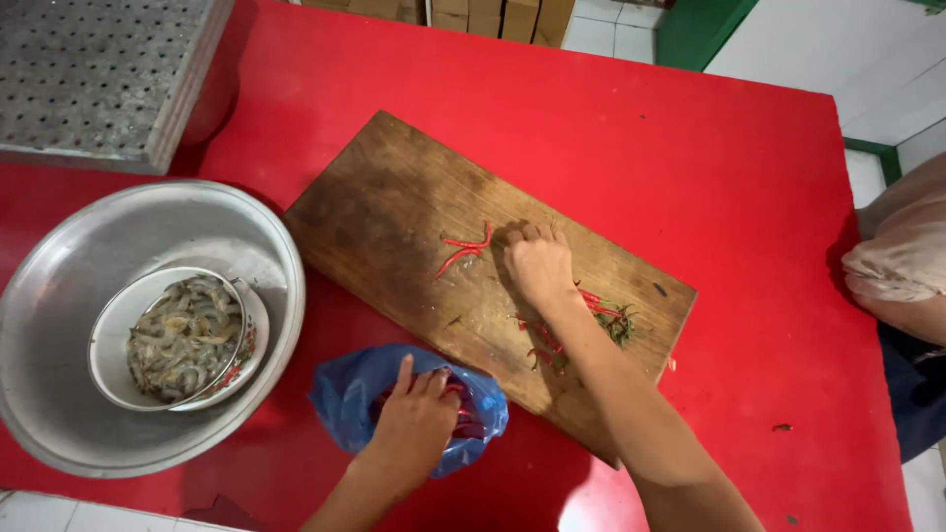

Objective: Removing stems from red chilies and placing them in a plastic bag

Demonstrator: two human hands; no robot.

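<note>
My left hand (414, 419) reaches into a blue plastic bag (340, 394) holding red chillies, at the near edge of the red table. My right hand (539, 264) rests fingers-down on a wooden cutting board (394, 197), fingertips next to a few thin red chillies (463, 251). More red chillies and green stems (611, 317) lie on the board beside and under my right wrist. Whether the left hand's fingers grip anything inside the bag is hidden.
A large metal basin (59, 296) at the left holds a smaller bowl (108, 330) of raw shrimp (182, 335). A perforated metal tray (99, 79) sits at the far left. Another person's arm (902, 256) is at the right edge of the red table (739, 177).
</note>
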